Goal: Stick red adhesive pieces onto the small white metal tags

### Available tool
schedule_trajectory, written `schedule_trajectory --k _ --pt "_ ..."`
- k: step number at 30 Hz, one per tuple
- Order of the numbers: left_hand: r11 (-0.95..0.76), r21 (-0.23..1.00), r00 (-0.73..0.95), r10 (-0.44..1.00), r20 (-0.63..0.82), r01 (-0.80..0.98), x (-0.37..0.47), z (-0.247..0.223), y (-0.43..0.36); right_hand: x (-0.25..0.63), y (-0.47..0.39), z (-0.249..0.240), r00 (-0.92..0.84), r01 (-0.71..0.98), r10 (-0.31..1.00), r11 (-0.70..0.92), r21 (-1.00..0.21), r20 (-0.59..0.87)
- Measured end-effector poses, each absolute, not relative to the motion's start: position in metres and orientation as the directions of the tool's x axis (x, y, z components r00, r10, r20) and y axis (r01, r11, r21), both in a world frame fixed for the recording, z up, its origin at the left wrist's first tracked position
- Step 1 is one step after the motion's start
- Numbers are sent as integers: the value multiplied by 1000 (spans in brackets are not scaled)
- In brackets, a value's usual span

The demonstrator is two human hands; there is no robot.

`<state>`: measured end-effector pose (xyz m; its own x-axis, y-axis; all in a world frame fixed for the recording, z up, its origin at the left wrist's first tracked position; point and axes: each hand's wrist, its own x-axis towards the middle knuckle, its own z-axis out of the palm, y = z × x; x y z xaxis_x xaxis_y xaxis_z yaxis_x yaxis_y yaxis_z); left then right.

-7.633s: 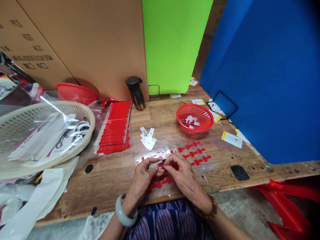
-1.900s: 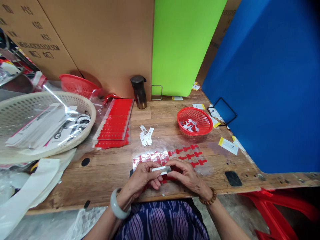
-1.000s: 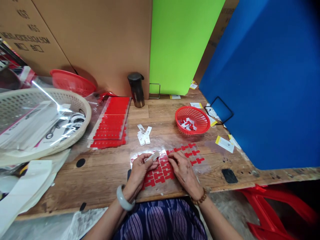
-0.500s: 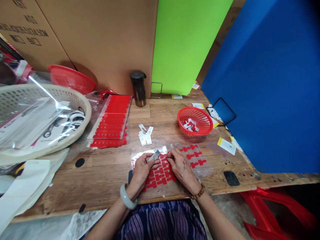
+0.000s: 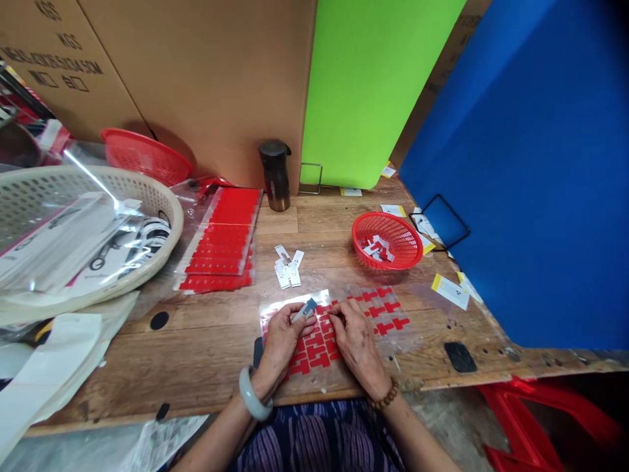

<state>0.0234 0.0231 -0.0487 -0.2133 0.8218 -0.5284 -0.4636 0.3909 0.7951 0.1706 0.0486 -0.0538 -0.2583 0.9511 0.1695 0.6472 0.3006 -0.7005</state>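
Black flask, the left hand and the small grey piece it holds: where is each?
Black flask (image 5: 277, 180): head view, middle of its body.
Left hand (image 5: 280, 341): head view, back of the hand.
Small grey piece (image 5: 308, 307): head view, its exposed end.

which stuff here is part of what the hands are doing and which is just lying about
Likely in the job:
- small card in the left hand
- red sticker sheet at the right hand
- loose white cards
- red basket of small pieces

Seemingly just lying about:
- black bottle
- yellow-edged labels
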Motion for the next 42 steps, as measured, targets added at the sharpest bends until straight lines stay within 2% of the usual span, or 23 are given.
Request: schedule_trajectory --k 3,9,14,16,20,23,29,42 --pt "397 793 -215 817 -535 -462 24 -46 23 173 45 -53 -275 607 948 300 -736 160" --pt "397 785 -219 811 -543 -476 24 -47 22 180 42 -42 -344 490 938 222 -843 47" --pt "402 763 -193 810 -554 -506 22 -47 24 189 46 -38 -415 336 910 152 -930 -1" --pt "420 740 -164 804 -572 -526 20 -44 25 191 47 -36 -396 283 918 84 -955 -36" --pt "483 665 -57 784 -618 -569 15 -33 21 189 49 -29 -250 233 965 -22 -972 -81" --pt "520 634 9 777 -629 -573 13 -22 16 184 51 -21 -216 236 975 9 -972 -43" --pt "540 617 85 787 -611 -572 13 -6 6 172 51 -7 -329 293 944 129 -947 26" --pt "552 620 105 788 -607 -557 18 -2 5 172 47 -5 -395 325 919 159 -932 19"
